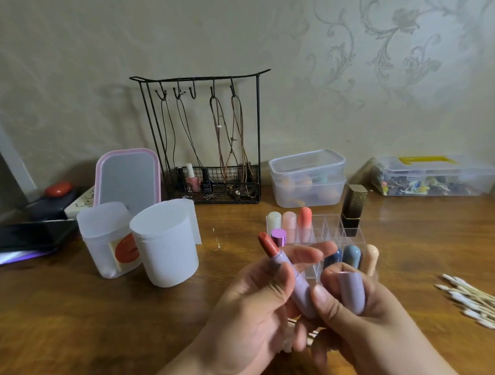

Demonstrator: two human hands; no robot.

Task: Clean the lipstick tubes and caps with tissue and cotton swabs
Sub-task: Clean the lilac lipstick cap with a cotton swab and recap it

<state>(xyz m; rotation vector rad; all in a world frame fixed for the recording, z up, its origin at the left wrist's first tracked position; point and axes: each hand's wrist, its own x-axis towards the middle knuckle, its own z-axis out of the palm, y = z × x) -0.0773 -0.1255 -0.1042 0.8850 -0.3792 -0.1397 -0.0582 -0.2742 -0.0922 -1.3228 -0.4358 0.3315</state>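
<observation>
Left hand point(252, 309) fingers grip the light, rigid lipstick tube point(293, 277) by its barrel; right hand point(357, 314) pinches the cap point(351, 291); the exposed bullet smears easily.

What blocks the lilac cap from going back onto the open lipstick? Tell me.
Nothing visible. The right hand holds the lilac cap beside the lipstick in the left hand; its red bullet stands clear.

Both hands raised close together, palms facing up. Left hand point(252, 309) fingers curled, gripping; right hand point(357, 319) fingers curled, pinching, thumbs nearly touching.
</observation>
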